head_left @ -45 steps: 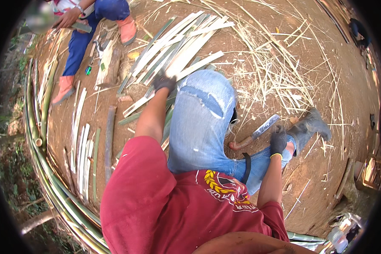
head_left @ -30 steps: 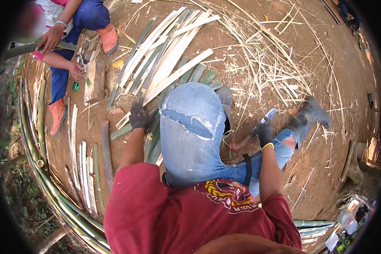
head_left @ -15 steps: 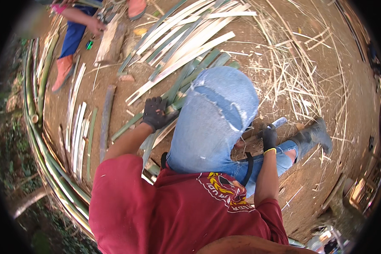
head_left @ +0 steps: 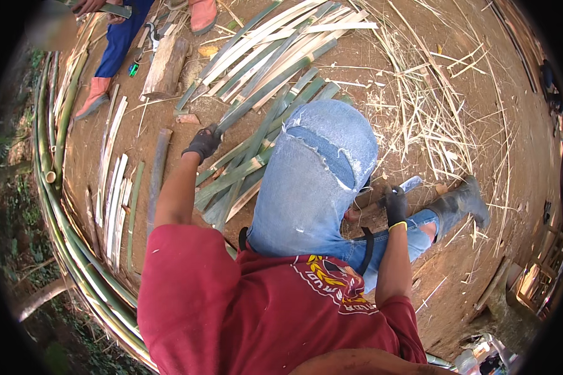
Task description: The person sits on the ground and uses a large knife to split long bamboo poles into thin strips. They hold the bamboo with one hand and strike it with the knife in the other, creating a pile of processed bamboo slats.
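Observation:
My left hand (head_left: 204, 142), in a dark glove, is closed round the near end of a long green bamboo strip (head_left: 266, 87). That strip slants away to the upper right across a pile of split bamboo. More green strips (head_left: 231, 181) lie crossed between this hand and my raised knee. On the other side of the knee, my right hand (head_left: 395, 205) is gloved too and closed on a knife. Its short, pale metal blade (head_left: 411, 183) sticks out beyond the fingers, low over the ground; the grip is mostly hidden in the hand.
Thin shavings (head_left: 444, 125) are heaped at the right. A wooden block (head_left: 167, 65) lies at upper left, near a co-worker's orange boots (head_left: 94, 98); that person's hands hold a green bamboo piece (head_left: 116, 9). Long bamboo poles (head_left: 75, 231) curve along the left. My boot (head_left: 460, 203) rests at right.
My left hand has moved up and left from the crossed strips and closed on a strip's end. Where a pale strip lay, a green face now shows. My right hand is nearly still.

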The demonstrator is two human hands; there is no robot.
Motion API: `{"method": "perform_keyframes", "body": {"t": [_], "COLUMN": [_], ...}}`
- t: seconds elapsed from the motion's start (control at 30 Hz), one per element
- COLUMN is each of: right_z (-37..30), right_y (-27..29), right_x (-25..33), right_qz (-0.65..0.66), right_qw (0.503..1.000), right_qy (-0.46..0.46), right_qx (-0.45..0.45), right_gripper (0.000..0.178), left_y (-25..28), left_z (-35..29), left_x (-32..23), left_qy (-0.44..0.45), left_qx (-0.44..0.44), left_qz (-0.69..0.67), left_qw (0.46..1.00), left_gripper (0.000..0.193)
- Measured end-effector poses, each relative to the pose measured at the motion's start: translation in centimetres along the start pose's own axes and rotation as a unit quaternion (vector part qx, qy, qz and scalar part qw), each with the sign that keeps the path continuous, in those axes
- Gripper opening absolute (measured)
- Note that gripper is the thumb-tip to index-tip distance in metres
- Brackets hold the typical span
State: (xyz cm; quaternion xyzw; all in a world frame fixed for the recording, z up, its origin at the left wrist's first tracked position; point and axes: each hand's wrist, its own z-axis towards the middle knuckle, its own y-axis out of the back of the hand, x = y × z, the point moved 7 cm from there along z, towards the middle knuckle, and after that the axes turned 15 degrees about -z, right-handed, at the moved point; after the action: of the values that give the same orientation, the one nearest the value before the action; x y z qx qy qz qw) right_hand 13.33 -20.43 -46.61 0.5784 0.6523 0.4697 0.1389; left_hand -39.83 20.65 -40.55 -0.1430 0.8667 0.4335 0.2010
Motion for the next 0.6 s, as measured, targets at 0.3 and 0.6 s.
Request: {"method": "perform_keyframes", "body": {"t": [0.3, 0.6], "right_z": [2.9, -2.0], "right_y": [-2.6, 0.8], "right_x": [-4.4, 0.8], "right_qz": [-0.048, -0.156], "right_qw": [0.998, 0.973], "right_qy": [-0.049, -0.172], "right_qx": [0.001, 0.014], "right_gripper": [0.048, 0.077], "left_y": [4.6, 4.3], "left_z": [-5.9, -9.1], "left_x": [-8.4, -17.4], "left_qy": [-0.012, -0.155], "left_qx": [0.002, -0.038], "left_qz": [-0.242, -0.407], "left_qw": [0.97, 0.899], "left_gripper": [0.031, 0.018]}}
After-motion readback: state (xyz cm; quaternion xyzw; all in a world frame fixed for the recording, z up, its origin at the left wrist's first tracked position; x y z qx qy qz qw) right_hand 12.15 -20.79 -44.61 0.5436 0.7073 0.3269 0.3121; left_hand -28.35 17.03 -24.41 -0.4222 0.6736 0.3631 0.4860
